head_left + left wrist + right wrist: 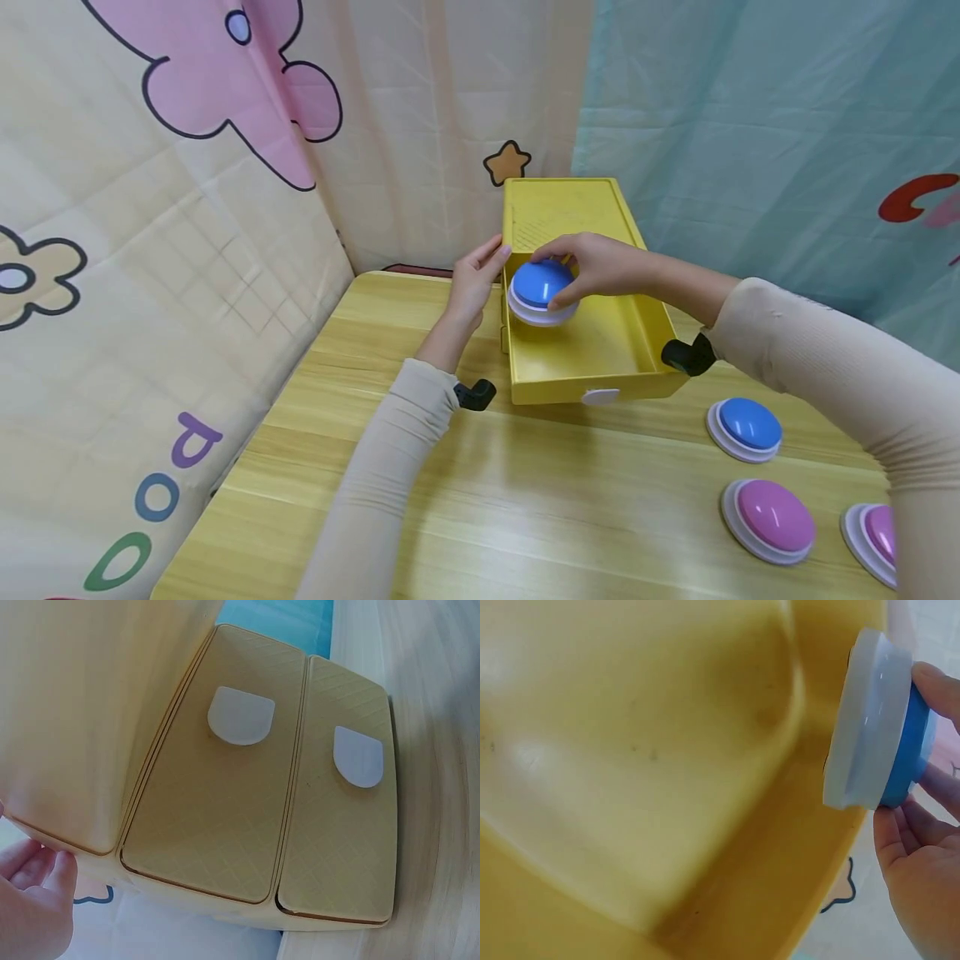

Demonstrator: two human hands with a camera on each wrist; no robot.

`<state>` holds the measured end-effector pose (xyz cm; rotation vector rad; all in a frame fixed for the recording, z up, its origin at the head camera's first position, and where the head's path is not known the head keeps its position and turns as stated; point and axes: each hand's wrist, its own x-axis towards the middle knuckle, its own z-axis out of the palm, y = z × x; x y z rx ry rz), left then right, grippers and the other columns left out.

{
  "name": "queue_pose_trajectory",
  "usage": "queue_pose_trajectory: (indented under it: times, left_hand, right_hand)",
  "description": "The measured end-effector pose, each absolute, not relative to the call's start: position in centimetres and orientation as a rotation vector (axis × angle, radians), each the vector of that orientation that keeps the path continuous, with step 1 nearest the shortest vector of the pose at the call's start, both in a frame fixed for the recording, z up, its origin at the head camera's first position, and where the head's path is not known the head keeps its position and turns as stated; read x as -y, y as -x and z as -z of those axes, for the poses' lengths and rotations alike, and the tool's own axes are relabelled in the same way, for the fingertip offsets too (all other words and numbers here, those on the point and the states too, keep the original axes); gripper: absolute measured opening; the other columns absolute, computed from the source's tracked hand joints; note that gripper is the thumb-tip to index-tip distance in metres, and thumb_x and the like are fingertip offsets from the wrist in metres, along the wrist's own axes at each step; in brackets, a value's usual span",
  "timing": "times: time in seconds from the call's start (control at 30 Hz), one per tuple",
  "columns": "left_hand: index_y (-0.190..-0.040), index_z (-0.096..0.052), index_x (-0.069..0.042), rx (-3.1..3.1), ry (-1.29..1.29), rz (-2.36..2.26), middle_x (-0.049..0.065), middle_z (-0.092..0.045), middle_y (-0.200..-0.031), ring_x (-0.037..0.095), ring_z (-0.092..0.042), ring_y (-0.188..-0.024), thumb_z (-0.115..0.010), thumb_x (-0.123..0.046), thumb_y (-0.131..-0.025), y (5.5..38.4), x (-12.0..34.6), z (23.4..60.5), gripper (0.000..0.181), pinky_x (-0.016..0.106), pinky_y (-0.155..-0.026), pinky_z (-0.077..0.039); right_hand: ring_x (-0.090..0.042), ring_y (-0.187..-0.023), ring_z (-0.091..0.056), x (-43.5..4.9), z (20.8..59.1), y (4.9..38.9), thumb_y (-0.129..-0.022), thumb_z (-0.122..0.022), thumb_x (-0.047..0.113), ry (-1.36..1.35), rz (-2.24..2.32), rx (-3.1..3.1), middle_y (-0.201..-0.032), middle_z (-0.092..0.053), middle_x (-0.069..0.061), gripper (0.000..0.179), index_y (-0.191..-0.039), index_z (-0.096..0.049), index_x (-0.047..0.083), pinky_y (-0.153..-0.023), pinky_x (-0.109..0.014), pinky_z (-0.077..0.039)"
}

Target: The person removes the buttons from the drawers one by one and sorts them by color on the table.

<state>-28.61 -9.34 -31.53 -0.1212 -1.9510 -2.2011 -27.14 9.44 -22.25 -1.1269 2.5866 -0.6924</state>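
Note:
My right hand (pixel 600 265) grips a blue dome button with a white base (pixel 542 287) by its rim, thumb on one side and fingers on the other. The button is tilted above the pulled-out top drawer (pixel 615 337) of a yellow drawer cabinet (pixel 566 208). In the right wrist view, the white base (pixel 862 727) faces the drawer's inside. My left hand (pixel 472 283) touches the cabinet's left side near the front corner, fingers nearly straight. The left wrist view shows the fingers (pixel 64 881) against the cabinet wall, with the thumb mostly cut off.
To the right on the wooden table (pixel 525 517) lie another blue button (pixel 746 427), a pink button (pixel 772 518) and a second pink button (pixel 873 537), partly behind the sleeve. Two lower drawers (pixel 217 787) with white handles are closed. Printed curtains (pixel 420 167) stand behind and left.

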Motion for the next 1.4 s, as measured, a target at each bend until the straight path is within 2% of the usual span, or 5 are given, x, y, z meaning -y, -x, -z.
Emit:
queue_pose_trajectory:
  times: [0.4, 0.73, 1.13, 1.3, 1.4]
  left_hand:
    - [-0.126, -0.053, -0.005, 1.924, 0.144, 2.216, 0.006, -0.051, -0.127, 0.013, -0.049, -0.111, -0.062, -0.021, -0.087, 28.7, 9.4, 31.8, 0.043, 0.024, -0.092, -0.039]
    - [-0.127, -0.051, -0.007, 1.93, 0.177, 2.232, 0.004, -0.049, -0.129, 0.014, -0.048, -0.113, -0.06, -0.025, -0.087, 28.7, 9.7, 31.7, 0.045, 0.025, -0.094, -0.037]
    - [-0.127, -0.051, -0.006, 1.941, 0.174, 2.228, 0.004, -0.049, -0.129, 0.015, -0.048, -0.112, -0.06, -0.024, -0.087, 28.6, 9.6, 31.6, 0.045, 0.026, -0.094, -0.038]
    - [-0.127, -0.051, -0.006, 1.937, 0.159, 2.247, 0.004, -0.049, -0.129, 0.016, -0.047, -0.113, -0.061, -0.023, -0.087, 28.6, 9.6, 31.6, 0.045, 0.026, -0.094, -0.037]
    - [-0.127, -0.052, -0.007, 1.938, 0.154, 2.243, 0.004, -0.05, -0.128, 0.015, -0.047, -0.113, -0.061, -0.024, -0.087, 28.7, 9.5, 31.6, 0.044, 0.027, -0.095, -0.037]
  right_hand:
    - [-0.026, -0.106, -0.045, -12.7, 20.0, 24.6, -0.072, -0.076, 0.013, 1.113, 0.952, -2.633, -0.123, -0.051, -0.011, 0.06, -0.126, -0.051, 0.003, -0.091, -0.044, -0.037]
    - [-0.012, -0.101, -0.043, -18.6, 20.5, 20.7, -0.072, -0.074, 0.003, 1.125, 1.072, -2.763, -0.125, -0.048, -0.009, 0.061, -0.128, -0.049, 0.006, -0.078, -0.012, -0.038]
    - [-0.005, -0.097, -0.038, -27.7, 25.3, 16.5, -0.07, -0.074, -0.003, 0.659, 1.218, -3.031, -0.119, -0.041, 0.015, 0.066, -0.13, -0.047, 0.01, -0.07, -0.001, -0.035]
    - [-0.001, -0.09, -0.037, -31.4, 28.1, 15.3, -0.075, -0.072, 0.005, 0.453, 1.145, -3.119, -0.113, -0.037, 0.017, 0.063, -0.131, -0.044, 0.009, -0.061, -0.003, -0.036]
    - [0.002, -0.087, -0.035, -33.6, 29.9, 14.9, -0.079, -0.071, 0.011, 0.337, 1.118, -3.132, -0.118, -0.038, 0.007, 0.064, -0.135, -0.041, 0.012, -0.058, -0.005, -0.036]
